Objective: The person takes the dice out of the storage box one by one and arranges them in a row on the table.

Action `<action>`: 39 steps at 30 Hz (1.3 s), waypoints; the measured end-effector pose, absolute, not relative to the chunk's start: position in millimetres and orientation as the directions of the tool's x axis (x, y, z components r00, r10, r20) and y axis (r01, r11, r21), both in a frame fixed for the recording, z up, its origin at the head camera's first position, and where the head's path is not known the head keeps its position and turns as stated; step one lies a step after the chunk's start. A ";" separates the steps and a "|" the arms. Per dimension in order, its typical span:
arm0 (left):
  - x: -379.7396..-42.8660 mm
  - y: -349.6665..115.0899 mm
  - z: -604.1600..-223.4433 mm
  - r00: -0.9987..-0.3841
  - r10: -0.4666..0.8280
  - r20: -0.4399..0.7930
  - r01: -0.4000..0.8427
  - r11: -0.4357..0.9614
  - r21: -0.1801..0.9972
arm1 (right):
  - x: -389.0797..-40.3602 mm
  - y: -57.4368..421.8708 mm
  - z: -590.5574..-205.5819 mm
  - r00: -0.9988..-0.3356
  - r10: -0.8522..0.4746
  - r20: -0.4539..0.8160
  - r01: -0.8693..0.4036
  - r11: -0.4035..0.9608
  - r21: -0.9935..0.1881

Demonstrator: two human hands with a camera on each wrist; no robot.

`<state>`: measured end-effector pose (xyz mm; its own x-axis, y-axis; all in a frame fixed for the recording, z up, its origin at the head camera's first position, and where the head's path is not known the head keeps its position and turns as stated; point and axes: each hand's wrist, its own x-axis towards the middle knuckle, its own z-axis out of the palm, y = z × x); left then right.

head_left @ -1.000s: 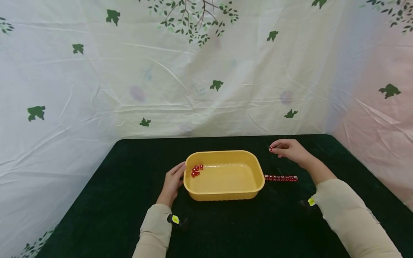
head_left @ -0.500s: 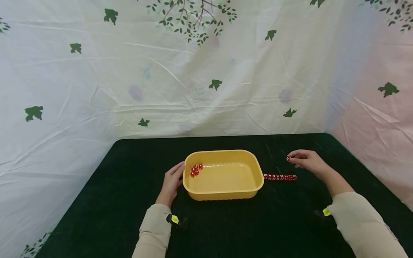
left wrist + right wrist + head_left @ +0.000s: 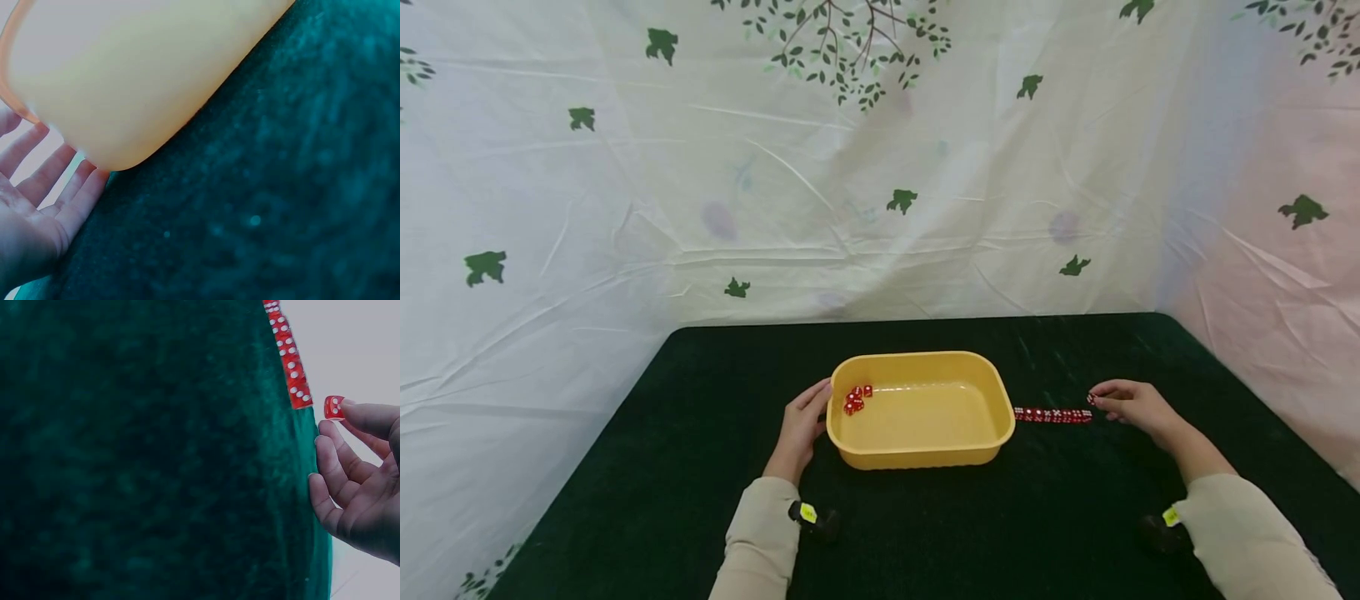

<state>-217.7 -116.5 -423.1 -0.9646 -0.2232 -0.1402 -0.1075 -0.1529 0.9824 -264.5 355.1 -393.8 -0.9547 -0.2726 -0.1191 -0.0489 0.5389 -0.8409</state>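
Note:
My right hand (image 3: 1138, 408) pinches a red die (image 3: 1092, 399) with white dots between thumb and finger. In the right wrist view this die (image 3: 334, 407) is held just off the end of a row of red dice (image 3: 292, 365), with a small gap between. The row (image 3: 1052, 415) runs rightward from the yellow tub (image 3: 925, 455) on the dark green cloth. My left hand (image 3: 799, 427) rests against the tub's left side. In the left wrist view the fingers (image 3: 47, 175) lie nearly straight, tips touching the tub's wall (image 3: 131, 94). Several loose red dice (image 3: 854, 400) lie inside the tub's left end.
A dark green cloth (image 3: 970, 533) covers the table. Behind it and at both sides hangs a pale curtain (image 3: 820, 208) with green leaf prints. A small dark wrist camera (image 3: 1163, 533) sits under the right sleeve, another (image 3: 826, 525) by the left.
My right hand has moved right and then down toward me with the die, from behind the row to its right end. The left hand and tub have stayed in place.

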 end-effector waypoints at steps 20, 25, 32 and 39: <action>-216.0 -114.8 -422.8 -0.968 -0.212 -0.136 -0.111 -0.125 0.986 | -258.7 359.4 -406.2 -0.947 -0.294 -0.130 -0.066 0.574 -0.816; -216.3 -115.1 -422.4 -0.969 -0.213 -0.127 -0.101 -0.126 0.987 | -257.9 357.7 -404.6 -0.944 -0.303 -0.129 -0.071 0.570 -0.818; -217.0 -116.6 -422.7 -0.966 -0.220 -0.135 -0.107 -0.134 0.985 | -259.1 355.8 -404.0 -0.944 -0.303 -0.133 -0.069 0.572 -0.817; -217.7 -116.9 -423.7 -0.966 -0.220 -0.138 -0.108 -0.146 0.983 | -259.3 356.6 -401.1 -0.939 -0.309 -0.154 -0.060 0.585 -0.809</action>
<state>-217.7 -116.9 -423.7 -0.9656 -0.2200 -0.1383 -0.1076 -0.1457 0.9835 -259.3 356.6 -401.1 -0.9385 -0.3090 -0.1539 -0.0601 0.5853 -0.8086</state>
